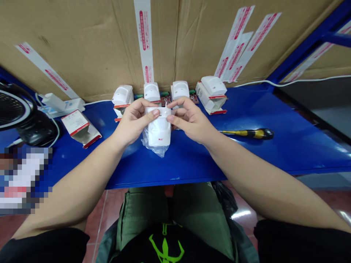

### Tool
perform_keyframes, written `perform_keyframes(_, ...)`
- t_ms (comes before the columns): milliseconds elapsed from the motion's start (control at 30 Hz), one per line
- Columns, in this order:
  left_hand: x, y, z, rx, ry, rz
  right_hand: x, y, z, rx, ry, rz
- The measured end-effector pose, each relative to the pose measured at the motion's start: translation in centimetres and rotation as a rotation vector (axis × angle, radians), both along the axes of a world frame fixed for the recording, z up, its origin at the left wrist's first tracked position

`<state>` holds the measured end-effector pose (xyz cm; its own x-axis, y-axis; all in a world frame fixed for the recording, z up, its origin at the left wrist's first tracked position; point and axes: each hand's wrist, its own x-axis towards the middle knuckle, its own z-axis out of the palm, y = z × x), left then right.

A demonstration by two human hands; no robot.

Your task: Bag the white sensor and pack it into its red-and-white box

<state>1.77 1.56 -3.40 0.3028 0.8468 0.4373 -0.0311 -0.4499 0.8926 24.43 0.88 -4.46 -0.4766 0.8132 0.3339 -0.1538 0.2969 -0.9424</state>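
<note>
Both hands grip a white plastic sensor unit [159, 133] in a clear plastic bag [160, 149], held upright on the blue table [274, 146]. My left hand [134, 118] wraps its left side, thumb pressed on the top. My right hand [188, 118] holds the right side, thumb and forefinger pinching the top edge. Behind them stand three more white sensor units [123, 95], [152, 92], [179, 89], and a fourth [214, 86] rests on a white and red box [210, 100].
A yellow and black screwdriver [251, 133] lies right of my right hand. An open white and red box [80, 128] lies at the left. A black fan [19, 113] and a white power strip [61, 104] stand far left. Taped cardboard [95, 44] walls the back.
</note>
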Motion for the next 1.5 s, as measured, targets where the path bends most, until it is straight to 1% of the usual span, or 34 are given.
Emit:
perform_keyframes(133,0.0,0.0,-0.1,-0.063,-0.021,0.023,-0.1,0.1,0.1,-0.017,0.034,-0.036)
perform_keyframes(233,0.1,-0.1,0.1,-0.088,0.010,0.040,-0.2,0.2,0.1,-0.026,0.032,-0.035)
perform_keyframes(367,0.3,0.1,0.1,-0.079,0.018,0.068,-0.3,0.5,-0.4,-0.096,0.048,-0.042)
perform_keyframes(467,0.3,0.3,-0.3,-0.037,0.045,0.090,-0.2,0.8,-0.8,-0.116,0.038,-0.062)
perform_keyframes(600,0.3,0.3,-0.4,-0.011,0.071,0.097,-0.3,0.8,-0.7,-0.047,-0.006,-0.093)
perform_keyframes(700,0.4,0.2,-0.1,-0.001,0.033,0.099,-0.4,0.4,-0.3,0.032,0.027,-0.136)
perform_keyframes(767,0.3,0.1,0.1,-0.002,0.004,0.073,-0.4,0.2,0.0,0.064,0.063,-0.170)
perform_keyframes(800,0.2,0.1,0.1,-0.021,0.003,0.040,-0.4,0.1,0.1,0.075,0.077,-0.184)
perform_keyframes(933,-0.3,0.0,0.1,-0.158,0.076,-0.133,-0.2,0.4,0.0,0.098,0.114,-0.213)
perform_keyframes(1067,-0.3,-0.1,0.4,-0.180,0.114,-0.183,0.5,1.0,-0.2,0.138,0.104,-0.213)
perform_keyframes(1133,-0.2,-0.3,0.5,-0.169,0.147,-0.209,0.9,1.1,-0.2,0.181,0.042,-0.172)
perform_keyframes(1167,-0.1,-0.3,0.5,-0.158,0.170,-0.227,1.0,1.0,-0.2,0.206,-0.009,-0.127)
perform_keyframes(1267,0.0,-0.5,0.3,-0.115,0.219,-0.304,1.2,0.7,-0.1,0.283,-0.173,0.064)
perform_keyframes(1333,-0.1,-0.7,-0.1,-0.115,0.227,-0.353,1.2,0.5,0.0,0.286,-0.237,0.167)
perform_keyframes(1367,-0.1,-0.7,-0.3,-0.135,0.224,-0.373,1.1,0.4,0.0,0.246,-0.259,0.208)
perform_keyframes(1433,-0.2,-0.7,-0.6,-0.204,0.214,-0.401,0.9,0.2,0.0,0.101,-0.283,0.279)
perform_keyframes(1500,-0.3,-0.7,-0.8,-0.267,0.211,-0.407,0.7,0.0,0.0,-0.040,-0.257,0.330)
